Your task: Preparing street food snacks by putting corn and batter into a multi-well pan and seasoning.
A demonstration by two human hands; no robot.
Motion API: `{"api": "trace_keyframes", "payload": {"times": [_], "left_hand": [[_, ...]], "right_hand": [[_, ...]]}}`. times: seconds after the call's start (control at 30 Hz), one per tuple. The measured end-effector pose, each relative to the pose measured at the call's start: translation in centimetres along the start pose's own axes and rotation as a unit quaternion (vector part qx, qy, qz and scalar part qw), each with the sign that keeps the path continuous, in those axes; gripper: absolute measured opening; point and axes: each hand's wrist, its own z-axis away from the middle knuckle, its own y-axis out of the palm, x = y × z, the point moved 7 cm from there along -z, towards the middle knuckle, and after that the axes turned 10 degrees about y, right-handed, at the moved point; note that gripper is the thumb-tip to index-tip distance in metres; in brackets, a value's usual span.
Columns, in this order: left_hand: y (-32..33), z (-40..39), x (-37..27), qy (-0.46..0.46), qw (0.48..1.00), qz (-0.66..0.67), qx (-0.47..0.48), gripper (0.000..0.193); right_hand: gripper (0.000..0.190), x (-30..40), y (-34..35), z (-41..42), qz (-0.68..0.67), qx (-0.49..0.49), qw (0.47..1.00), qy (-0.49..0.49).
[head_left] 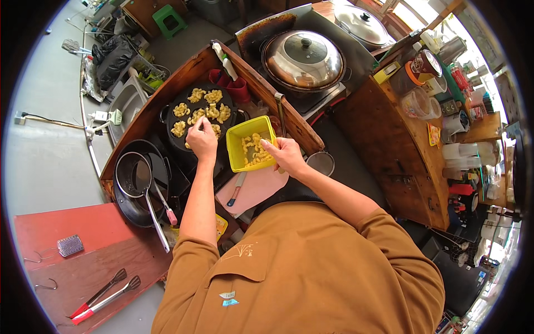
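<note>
My left hand (202,139) is over the near side of a black multi-cup pan (170,122), fingertips pinched together close to the macaroni. Whether any pasta is between the fingers cannot be told. Clumps of cooked macaroni (213,96) fill the pan's round cups; my hand hides part of the near ones. My right hand (288,155) grips the side of a yellow-green square plastic container (234,146), tilted so its inside shows. Some loose macaroni (255,150) lies in it. Below it, a knife (237,190) with a dark handle rests on a pink cutting board (267,188).
A lidded wok (303,60) stands on a stove beyond the wooden partition (267,98). At left, a saucepan (133,174) sits over a large black pan (125,204), its handle jutting toward me. Tongs (106,296) and a grater (70,245) hang on the reddish panel. A strainer (320,163) is at right.
</note>
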Motion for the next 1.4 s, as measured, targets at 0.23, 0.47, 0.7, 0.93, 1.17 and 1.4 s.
{"api": "trace_keyframes", "payload": {"times": [0.23, 0.47, 0.7, 0.93, 1.17, 1.4], "left_hand": [[-1.0, -0.4, 3.0, -0.103, 0.992, 0.067, -0.031, 0.025], [-0.3, 0.2, 0.4, 0.014, 1.0, 0.003, 0.025, 0.023], [-0.8, -0.1, 2.9, -0.103, 0.994, 0.037, -0.024, 0.025], [-1.8, -1.1, 3.3, -0.065, 0.997, 0.038, -0.026, 0.025], [-0.8, -0.7, 1.6, -0.071, 0.997, 0.021, 0.013, 0.023], [-4.5, -1.2, 4.4, -0.104, 0.989, -0.04, -0.092, 0.027]], "right_hand": [[0.042, -0.4, 0.4, 0.2, 0.006, 0.009, 1.0, 0.001], [0.043, -0.8, 0.9, 0.7, 0.008, 0.021, 1.0, 0.009], [0.044, -1.8, 1.0, 0.5, 0.014, 0.016, 1.0, 0.006], [0.044, -2.1, 0.9, 1.2, 0.006, 0.02, 1.0, 0.008], [0.043, -2.3, 0.9, 1.9, 0.016, 0.02, 0.999, 0.027], [0.042, -2.6, 0.4, 2.2, -0.008, 0.028, 0.999, 0.02]]}}
